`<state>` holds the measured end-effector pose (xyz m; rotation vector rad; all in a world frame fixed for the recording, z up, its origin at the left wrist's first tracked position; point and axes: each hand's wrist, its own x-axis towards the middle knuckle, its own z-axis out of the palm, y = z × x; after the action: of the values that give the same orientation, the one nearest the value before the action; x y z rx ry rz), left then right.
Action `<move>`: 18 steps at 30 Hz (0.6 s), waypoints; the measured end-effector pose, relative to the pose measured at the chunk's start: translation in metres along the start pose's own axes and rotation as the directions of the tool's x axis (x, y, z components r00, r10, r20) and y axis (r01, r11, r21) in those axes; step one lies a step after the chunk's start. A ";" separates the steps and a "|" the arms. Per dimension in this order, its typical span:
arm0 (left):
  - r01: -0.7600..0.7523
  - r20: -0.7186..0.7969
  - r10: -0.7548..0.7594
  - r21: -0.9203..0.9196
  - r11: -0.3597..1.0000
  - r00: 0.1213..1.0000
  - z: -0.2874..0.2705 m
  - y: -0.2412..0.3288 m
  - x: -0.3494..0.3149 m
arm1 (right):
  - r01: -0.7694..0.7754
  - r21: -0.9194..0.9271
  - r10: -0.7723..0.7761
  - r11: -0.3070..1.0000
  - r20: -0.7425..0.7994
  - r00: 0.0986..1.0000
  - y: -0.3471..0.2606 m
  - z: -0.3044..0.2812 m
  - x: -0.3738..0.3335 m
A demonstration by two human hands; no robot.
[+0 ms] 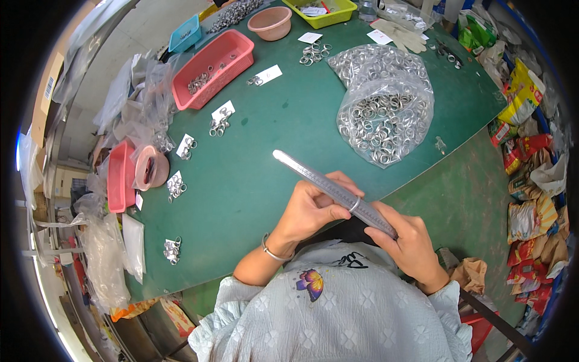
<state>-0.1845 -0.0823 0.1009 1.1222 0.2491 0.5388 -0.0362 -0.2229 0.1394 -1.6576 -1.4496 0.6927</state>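
A grey tapered ring mandrel with marks along its side lies slantwise in front of me, its narrow tip pointing up and left. My right hand is closed around its thick lower end. Around the shaft sits a silver ring. My left hand is closed at that ring, thumb on the near side and fingers partly hidden behind the mandrel. To the right of the mandrel, a clear plastic bag full of silver rings lies with its mouth spread.
Small ring piles with white paper slips, such as one pile, line the green table. A pink basket, red tray, pink bowl and yellow-green basket stand along its edges. Gloves lie at the back.
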 end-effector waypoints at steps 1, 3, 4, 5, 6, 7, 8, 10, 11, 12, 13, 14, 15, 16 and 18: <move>-0.022 0.048 0.022 0.008 1.000 0.999 -0.002 -0.001 0.000 | 0.003 0.004 -0.003 1.000 -0.004 1.000 0.000 0.000 0.000; -0.029 0.046 0.028 0.019 0.999 0.999 -0.003 0.000 -0.001 | 0.009 0.012 -0.009 1.000 -0.008 1.000 0.002 0.002 0.000; -0.033 0.043 0.032 0.025 0.999 0.999 -0.002 0.000 -0.001 | 0.002 0.013 -0.002 1.000 -0.004 1.000 0.002 0.002 0.000; -0.031 0.039 0.030 0.028 0.999 0.999 -0.002 0.000 -0.001 | -0.005 0.014 0.005 1.000 0.000 1.000 0.002 0.002 0.000; -0.029 0.035 0.028 0.030 0.999 0.999 -0.002 0.000 -0.002 | -0.013 0.014 0.013 1.000 0.005 1.000 0.002 0.002 0.000; -0.027 0.031 0.026 0.032 0.999 0.999 -0.002 0.000 -0.002 | -0.011 0.016 0.011 1.000 0.000 1.000 0.003 0.003 0.000; -0.031 0.030 0.030 0.028 0.999 0.999 -0.002 0.000 -0.002 | -0.009 0.017 0.009 1.000 -0.004 1.000 0.004 0.003 0.000; -0.041 0.027 0.040 0.023 0.999 0.999 -0.001 0.000 -0.003 | -0.002 0.024 0.003 1.000 -0.009 1.000 0.004 0.003 0.001; -0.057 0.035 0.056 0.025 0.998 0.998 -0.001 -0.001 -0.003 | 0.001 0.030 -0.001 1.000 -0.011 1.000 0.004 0.003 0.001; -0.074 0.042 0.073 0.027 0.997 0.996 -0.001 -0.002 -0.003 | 0.005 0.035 -0.005 0.999 -0.012 1.000 0.004 0.003 0.001; -0.091 0.050 0.090 0.029 0.995 0.995 -0.002 -0.003 -0.003 | 0.008 0.044 -0.007 0.999 -0.016 1.000 0.005 0.004 0.001; -0.094 0.050 0.092 0.033 0.995 0.995 -0.002 -0.003 -0.003 | 0.011 0.054 -0.010 0.998 -0.019 1.000 0.006 0.004 0.001; -0.095 0.051 0.093 0.037 0.995 0.994 -0.002 -0.003 -0.003 | 0.013 0.063 -0.011 0.998 -0.023 1.000 0.006 0.005 0.001; -0.097 0.051 0.095 0.041 0.994 0.994 -0.002 -0.004 -0.003 | 0.008 0.060 -0.007 0.998 -0.019 1.000 0.007 0.005 0.001; -0.078 0.050 0.076 0.046 0.996 0.996 -0.003 -0.003 -0.003 | 0.007 0.051 -0.006 0.999 -0.009 1.000 0.007 0.003 0.003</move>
<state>-0.1873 -0.0829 0.0965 1.1937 0.1785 0.5761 -0.0345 -0.2197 0.1316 -1.6139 -1.4188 0.7121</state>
